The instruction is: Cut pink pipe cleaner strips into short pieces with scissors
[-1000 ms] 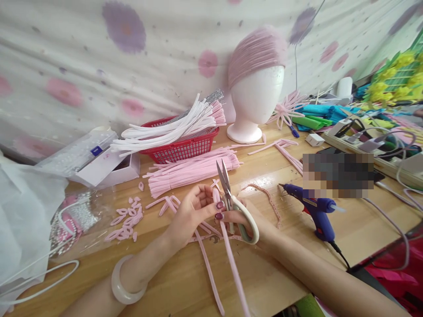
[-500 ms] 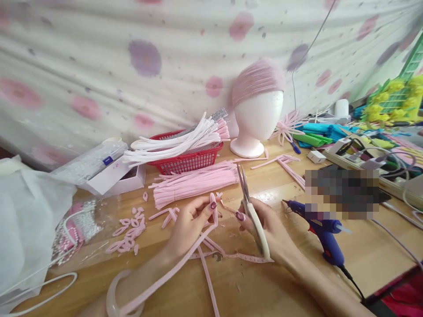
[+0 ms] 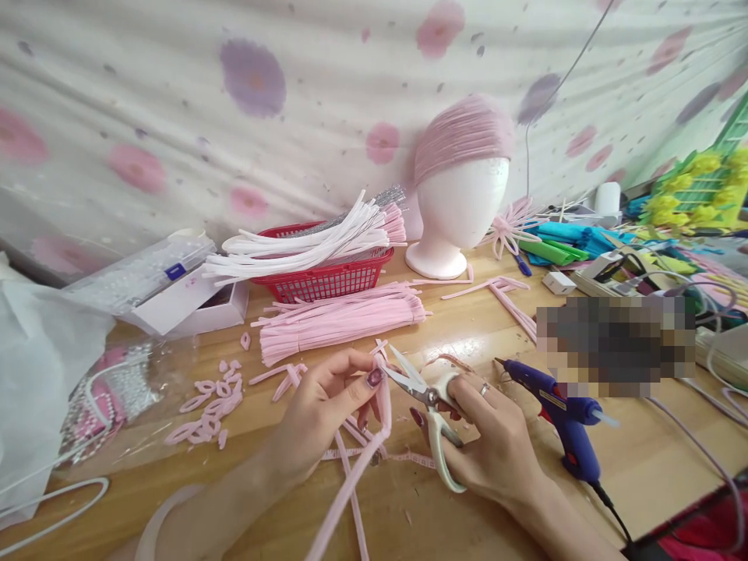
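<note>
Between thumb and fingers, my left hand (image 3: 336,405) pinches a pink fuzzy stem (image 3: 344,495), which bends and hangs down toward the front edge. My right hand (image 3: 494,440) has its fingers in the handles of the scissors (image 3: 431,397). The scissor blades are spread, pointing left, with the lower one at the stem beside my left fingertips. A measuring tape (image 3: 412,460) lies on the table below my hands. Just behind them is a bundle of pink stems (image 3: 344,323). Small pink loops (image 3: 213,405) lie to the left.
A red basket (image 3: 330,282) of white stems stands behind the bundle, beside a white foam head (image 3: 461,206) with a pink wrapped cap. On the right lies a blue glue gun (image 3: 564,413) with its cord. A plastic bag of beads (image 3: 111,389) is at left.
My right hand has turned the scissors from upright to pointing left, and their blades have opened beside the stem. The tape piece near my right fingers is now behind the scissors.
</note>
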### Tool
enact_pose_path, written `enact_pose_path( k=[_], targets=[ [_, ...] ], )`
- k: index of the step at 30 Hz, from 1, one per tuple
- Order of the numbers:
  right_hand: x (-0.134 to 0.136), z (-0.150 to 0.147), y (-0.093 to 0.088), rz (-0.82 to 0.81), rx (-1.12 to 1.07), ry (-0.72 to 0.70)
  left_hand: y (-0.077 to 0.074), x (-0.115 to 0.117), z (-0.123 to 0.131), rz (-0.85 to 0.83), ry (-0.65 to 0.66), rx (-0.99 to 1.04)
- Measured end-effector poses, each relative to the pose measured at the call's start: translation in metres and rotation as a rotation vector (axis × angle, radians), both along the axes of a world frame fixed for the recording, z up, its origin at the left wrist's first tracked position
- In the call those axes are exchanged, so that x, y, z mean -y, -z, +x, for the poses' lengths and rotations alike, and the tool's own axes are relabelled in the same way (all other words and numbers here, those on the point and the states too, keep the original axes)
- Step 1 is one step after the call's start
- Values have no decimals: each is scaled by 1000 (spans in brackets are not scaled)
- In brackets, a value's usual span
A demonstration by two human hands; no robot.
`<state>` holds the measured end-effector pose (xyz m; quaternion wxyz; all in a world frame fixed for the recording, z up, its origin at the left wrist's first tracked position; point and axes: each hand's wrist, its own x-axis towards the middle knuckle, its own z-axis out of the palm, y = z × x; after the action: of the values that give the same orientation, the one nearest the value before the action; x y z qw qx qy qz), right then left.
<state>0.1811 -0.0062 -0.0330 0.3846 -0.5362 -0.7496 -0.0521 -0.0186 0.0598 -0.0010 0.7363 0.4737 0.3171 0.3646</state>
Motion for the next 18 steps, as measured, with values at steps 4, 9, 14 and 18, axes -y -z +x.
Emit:
enact_pose_path(
  k=[4,9,14,18],
  targets=[
    [2,1,3,-23,-13,-10,-1,3,-2,41,57,-31],
    [3,2,5,-18,-6,-7,-3,4,-2,101,53,-71],
    [4,1,3,-2,-1,-14,-7,4,-1,135,84,-57],
    [4,-1,0,26,14,-7,-9,4,-1,142,93,-53]
  ],
)
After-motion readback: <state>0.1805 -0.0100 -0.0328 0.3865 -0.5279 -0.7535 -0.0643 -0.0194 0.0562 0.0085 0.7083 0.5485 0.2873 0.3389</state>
